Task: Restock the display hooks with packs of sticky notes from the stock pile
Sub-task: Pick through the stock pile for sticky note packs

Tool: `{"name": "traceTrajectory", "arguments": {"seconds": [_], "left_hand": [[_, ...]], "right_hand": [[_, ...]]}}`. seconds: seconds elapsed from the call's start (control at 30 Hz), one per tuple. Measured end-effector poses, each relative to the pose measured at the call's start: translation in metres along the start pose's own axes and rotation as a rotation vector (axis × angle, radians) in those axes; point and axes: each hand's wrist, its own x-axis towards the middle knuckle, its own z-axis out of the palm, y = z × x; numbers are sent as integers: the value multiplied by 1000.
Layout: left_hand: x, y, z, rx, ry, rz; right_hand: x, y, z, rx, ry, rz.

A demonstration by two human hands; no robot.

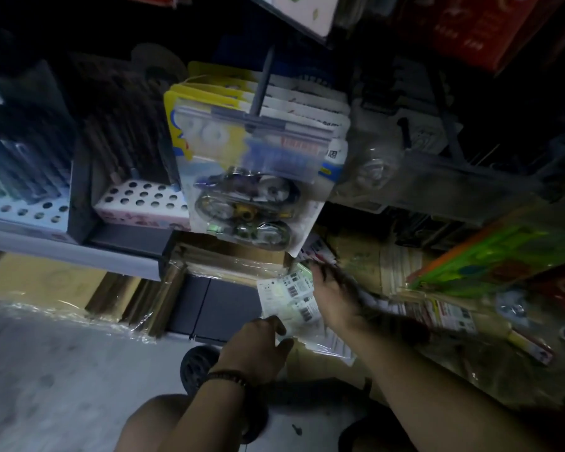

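Note:
White packs with barcode labels (287, 296), in clear wrap, lie low in the middle of the head view, on a pile of stock. My left hand (258, 342) grips the near edge of these packs, thumb on top. My right hand (331, 296) reaches over their far side, its fingers curled round them; motion blur hides the fingertips. Above hangs a display hook (261, 83), a grey bar that carries several blister packs (248, 177) on yellow and white cards.
More wrapped packs (444, 313) and a green packet (490, 259) lie to the right. Brown cartons in plastic film (190, 272) sit under a grey shelf edge (72, 252). White boxes with round holes (144, 199) stand on the shelf. A black wheel (198, 363) is near my knee.

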Motion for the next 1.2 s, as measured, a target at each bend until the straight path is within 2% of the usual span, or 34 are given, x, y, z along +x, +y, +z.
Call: {"name": "traceTrajectory", "arguments": {"seconds": [0.1, 0.2, 0.33, 0.5, 0.6, 0.73, 0.83, 0.93, 1.07, 1.2], "left_hand": [[6, 9, 0, -118, 15, -25], [5, 26, -4, -280, -1, -81], [-10, 54, 2, -689, -198, -167], [-33, 72, 15, -1228, -203, -211], [-51, 86, 12, -1392, -97, -126], [-87, 103, 8, -1373, 34, 46], [-117, 113, -5, -1357, 60, 145], [-145, 125, -18, -1251, 93, 252], [-190, 149, -44, -1127, 176, 377], [-235, 177, -80, -941, 340, 549]], "right_hand": [[-36, 4, -13, 316, 171, -18], [-86, -1, -39, 706, 197, 35], [-138, -14, -59, 1118, 230, 163], [-179, -37, -89, 1440, 276, 415], [-193, -35, -107, 1548, 315, 414], [-217, -17, -139, 1576, 311, 296], [-232, -4, -168, 1616, 386, 258], [-242, 12, -207, 1626, 460, 192], [-260, 38, -270, 1527, 439, -49], [-282, 45, -322, 1515, 567, -158]]}}
